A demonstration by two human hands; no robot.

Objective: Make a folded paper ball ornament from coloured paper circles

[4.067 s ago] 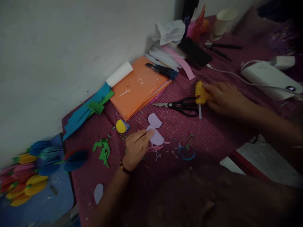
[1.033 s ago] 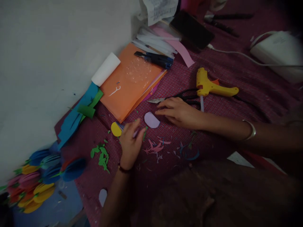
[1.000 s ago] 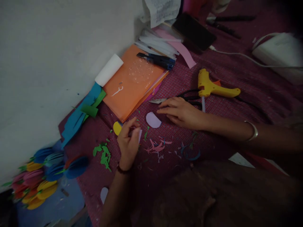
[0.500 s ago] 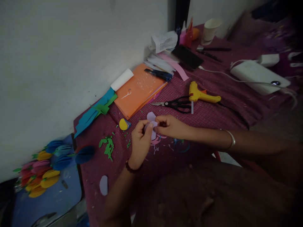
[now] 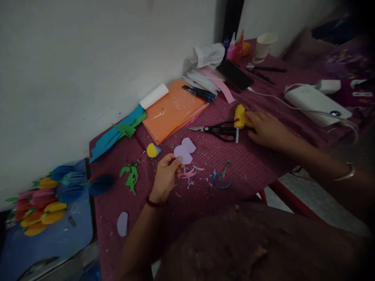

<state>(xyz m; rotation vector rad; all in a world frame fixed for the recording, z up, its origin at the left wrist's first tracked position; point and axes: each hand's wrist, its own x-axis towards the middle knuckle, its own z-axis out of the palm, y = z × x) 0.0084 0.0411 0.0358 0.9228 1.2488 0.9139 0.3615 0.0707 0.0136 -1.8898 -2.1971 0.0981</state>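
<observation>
Pinching lilac paper (image 5: 183, 153), touching glue gun (image 5: 239, 115)

On the bench (image 5: 254, 166), around the scissors (image 5: 213, 129): glue gun (image 5: 239, 117) at two o'clock, smartphone (image 5: 234, 75) at one, paper stack (image 5: 175, 119) at ten under a utility knife (image 5: 199, 93).

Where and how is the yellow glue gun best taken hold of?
Probably by the handle, coming from the person's right: the glue gun lies with its handle pointing that way, where the right hand is. The left looks worse, as the scissors crowd that side; the glue stick juts toward the person.
</observation>
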